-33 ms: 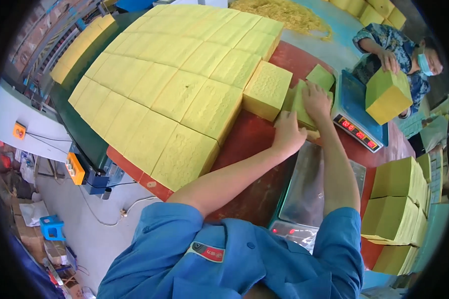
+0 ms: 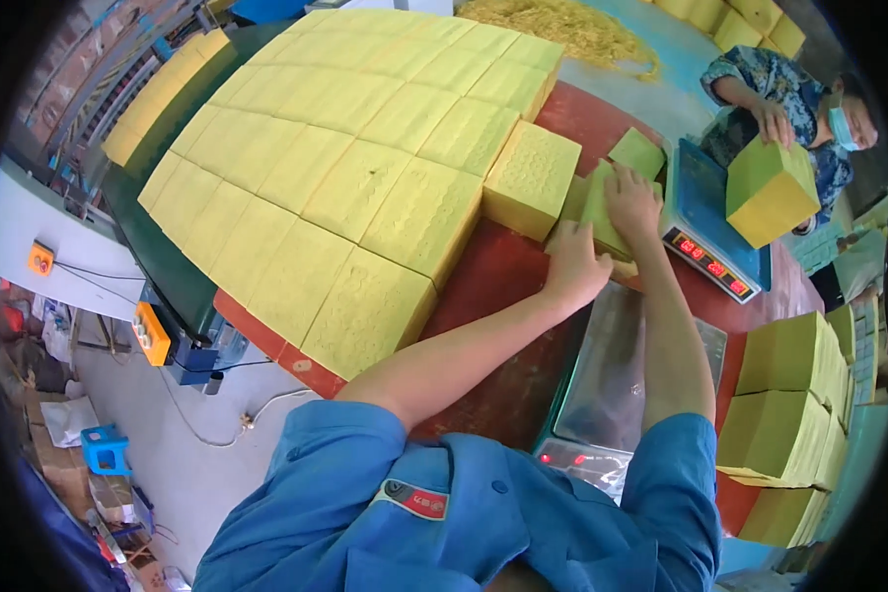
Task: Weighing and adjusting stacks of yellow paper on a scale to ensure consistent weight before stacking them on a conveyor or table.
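Note:
Both my hands are at a small stack of yellow paper (image 2: 596, 200) on the red table, right of the middle. My right hand (image 2: 634, 205) is curled over its top and right side. My left hand (image 2: 575, 264) is closed at its near left corner, its fingertips partly hidden. Another yellow stack (image 2: 637, 154) lies just beyond my right hand. A thicker yellow block (image 2: 532, 163) stands to the left, beside a large array of packed yellow paper blocks (image 2: 335, 158).
A metal-topped scale (image 2: 602, 370) lies under my right forearm. A blue scale (image 2: 717, 212) with a red display stands to the right. There a masked person in camouflage holds a yellow block (image 2: 770, 192). More yellow stacks (image 2: 775, 424) stand at the right edge of the red table (image 2: 483, 286).

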A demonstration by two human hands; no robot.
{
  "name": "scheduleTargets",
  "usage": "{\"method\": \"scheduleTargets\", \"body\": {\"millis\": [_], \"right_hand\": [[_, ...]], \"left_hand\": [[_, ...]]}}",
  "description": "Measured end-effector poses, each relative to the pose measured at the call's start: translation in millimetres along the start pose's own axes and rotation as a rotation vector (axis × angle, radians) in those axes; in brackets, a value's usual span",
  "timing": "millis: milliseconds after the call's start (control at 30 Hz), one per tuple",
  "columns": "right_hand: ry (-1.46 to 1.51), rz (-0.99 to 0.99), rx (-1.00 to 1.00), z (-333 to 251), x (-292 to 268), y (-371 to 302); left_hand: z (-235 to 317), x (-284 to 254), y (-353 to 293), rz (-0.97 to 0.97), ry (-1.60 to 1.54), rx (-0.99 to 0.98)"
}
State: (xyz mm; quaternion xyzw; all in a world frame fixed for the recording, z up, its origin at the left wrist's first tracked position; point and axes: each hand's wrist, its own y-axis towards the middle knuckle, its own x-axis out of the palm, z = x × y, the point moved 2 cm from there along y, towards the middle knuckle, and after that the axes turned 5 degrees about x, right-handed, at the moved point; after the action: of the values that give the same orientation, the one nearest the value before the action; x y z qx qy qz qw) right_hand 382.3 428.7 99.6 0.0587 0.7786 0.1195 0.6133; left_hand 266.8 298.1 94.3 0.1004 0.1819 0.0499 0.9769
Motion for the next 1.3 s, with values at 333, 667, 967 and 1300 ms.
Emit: {"method": "scheduleTargets", "body": {"millis": [333,667,967,1300], "right_hand": [[-0.114,-0.118,-0.024,-9,-1,10],[0.065,0.276,-0.298,-59,-5,55],[0.267,-0.696,-0.132,-100,53,105],[0.236,-0.787,-0.314,-114,37,75]], "left_hand": [[-58,-28,-12,0.263,-0.177,-0.130],[-61,-52,-2,0.598,-0.870,-0.627],[-89,-59,10,0.505,-0.888,-0.718],[-73,-66,-8,0.408,-0.906,-0.709]]}}
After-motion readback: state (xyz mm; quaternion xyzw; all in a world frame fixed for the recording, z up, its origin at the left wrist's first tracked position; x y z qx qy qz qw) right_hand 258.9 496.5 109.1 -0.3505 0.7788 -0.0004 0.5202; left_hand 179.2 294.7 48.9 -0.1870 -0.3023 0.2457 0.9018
